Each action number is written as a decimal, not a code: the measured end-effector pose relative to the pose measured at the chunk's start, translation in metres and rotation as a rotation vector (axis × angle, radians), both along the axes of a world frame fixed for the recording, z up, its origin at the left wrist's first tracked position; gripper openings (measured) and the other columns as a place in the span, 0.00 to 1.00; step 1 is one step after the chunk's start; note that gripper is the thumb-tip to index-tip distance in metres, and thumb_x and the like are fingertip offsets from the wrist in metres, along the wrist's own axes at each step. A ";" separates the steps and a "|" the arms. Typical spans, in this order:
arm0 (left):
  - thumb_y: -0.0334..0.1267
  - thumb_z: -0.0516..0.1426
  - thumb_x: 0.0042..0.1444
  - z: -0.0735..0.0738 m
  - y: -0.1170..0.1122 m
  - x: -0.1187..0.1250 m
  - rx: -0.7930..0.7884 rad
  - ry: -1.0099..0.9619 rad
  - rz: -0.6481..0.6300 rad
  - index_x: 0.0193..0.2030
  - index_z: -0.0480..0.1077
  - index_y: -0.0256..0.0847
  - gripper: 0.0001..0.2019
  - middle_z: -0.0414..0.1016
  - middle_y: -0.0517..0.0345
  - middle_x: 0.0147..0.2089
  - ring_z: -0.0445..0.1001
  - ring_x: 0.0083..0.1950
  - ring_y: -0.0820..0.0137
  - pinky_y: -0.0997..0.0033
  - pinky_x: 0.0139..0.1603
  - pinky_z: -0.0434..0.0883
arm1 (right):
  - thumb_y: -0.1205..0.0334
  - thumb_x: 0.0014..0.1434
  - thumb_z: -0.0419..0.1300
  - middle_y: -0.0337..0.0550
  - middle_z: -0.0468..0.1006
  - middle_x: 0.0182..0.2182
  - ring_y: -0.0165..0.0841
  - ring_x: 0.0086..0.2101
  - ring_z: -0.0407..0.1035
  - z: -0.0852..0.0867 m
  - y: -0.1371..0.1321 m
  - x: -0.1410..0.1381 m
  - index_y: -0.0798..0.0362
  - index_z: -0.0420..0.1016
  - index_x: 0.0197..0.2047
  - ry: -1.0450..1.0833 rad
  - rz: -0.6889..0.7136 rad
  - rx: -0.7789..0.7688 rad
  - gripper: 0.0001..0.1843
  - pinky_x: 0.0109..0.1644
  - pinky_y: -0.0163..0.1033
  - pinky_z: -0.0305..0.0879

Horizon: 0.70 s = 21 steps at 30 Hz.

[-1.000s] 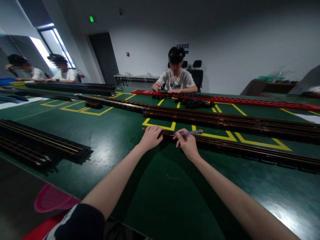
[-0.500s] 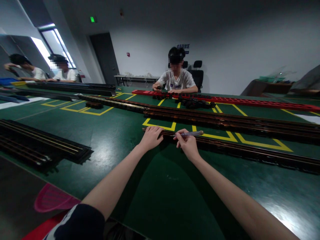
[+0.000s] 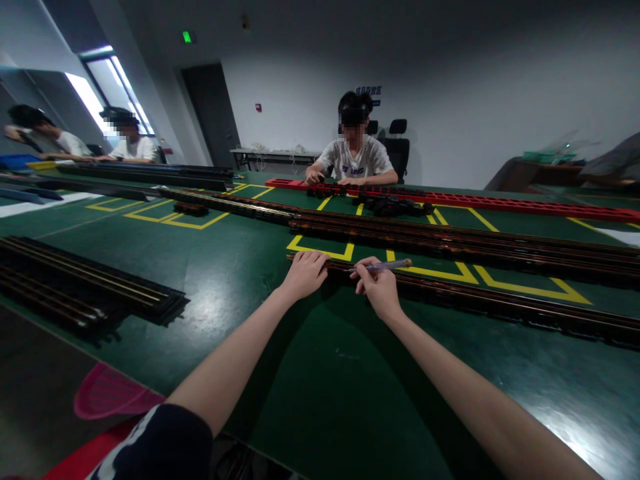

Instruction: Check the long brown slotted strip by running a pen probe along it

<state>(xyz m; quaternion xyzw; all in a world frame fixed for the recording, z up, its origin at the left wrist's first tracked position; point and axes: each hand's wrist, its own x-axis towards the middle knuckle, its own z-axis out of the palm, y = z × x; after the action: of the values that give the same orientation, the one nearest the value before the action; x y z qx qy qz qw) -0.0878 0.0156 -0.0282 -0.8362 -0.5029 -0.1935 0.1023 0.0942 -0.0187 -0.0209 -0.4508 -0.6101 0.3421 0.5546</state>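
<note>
A long dark rail-like strip (image 3: 480,296) with copper-coloured lines runs across the table in front of me. My left hand (image 3: 306,273) lies over its left end, fingers bent across it and gripping it. Just to the right, my right hand (image 3: 379,288) pinches a slim screwdriver (image 3: 390,265) with a clear handle and a gold-coloured end. The screwdriver slants low over the strip, its thin tip pointing left toward my left hand. Whether that tip touches the strip I cannot tell.
Beyond lies a bundle of similar strips (image 3: 400,233), then a red slotted rail (image 3: 500,203) and black parts (image 3: 395,205). More strips (image 3: 90,277) lie at left on the green table (image 3: 240,260). A person (image 3: 354,157) sits opposite. A pink basket (image 3: 113,393) is below the edge.
The whole view has shifted slightly. Both hands keep their places on the strip, and the screwdriver stays in my right hand, tilted a little differently.
</note>
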 end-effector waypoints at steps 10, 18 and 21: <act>0.35 0.48 0.60 -0.001 0.001 0.000 -0.004 -0.036 -0.010 0.51 0.68 0.38 0.15 0.74 0.50 0.52 0.69 0.54 0.59 0.55 0.57 0.61 | 0.52 0.56 0.56 0.38 0.74 0.22 0.26 0.16 0.65 -0.003 0.001 0.001 0.52 0.66 0.30 0.051 -0.066 0.014 0.12 0.19 0.31 0.59; 0.35 0.48 0.60 -0.002 0.001 -0.001 0.011 -0.045 -0.024 0.51 0.68 0.40 0.15 0.74 0.50 0.51 0.69 0.54 0.60 0.56 0.56 0.61 | 0.51 0.56 0.55 0.38 0.74 0.23 0.26 0.17 0.66 -0.004 0.002 0.002 0.52 0.66 0.30 0.016 -0.047 0.008 0.12 0.19 0.31 0.59; 0.35 0.48 0.60 -0.001 0.001 0.000 0.015 -0.037 -0.014 0.52 0.67 0.40 0.15 0.74 0.50 0.52 0.69 0.54 0.60 0.57 0.57 0.61 | 0.51 0.56 0.55 0.38 0.74 0.23 0.26 0.16 0.66 -0.005 0.002 0.003 0.52 0.66 0.30 0.016 -0.050 0.009 0.12 0.19 0.31 0.60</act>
<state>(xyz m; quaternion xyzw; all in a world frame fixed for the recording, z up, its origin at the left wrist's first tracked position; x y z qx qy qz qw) -0.0879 0.0165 -0.0295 -0.8350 -0.4975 -0.2136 0.0979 0.0968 -0.0169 -0.0257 -0.4606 -0.5959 0.3289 0.5697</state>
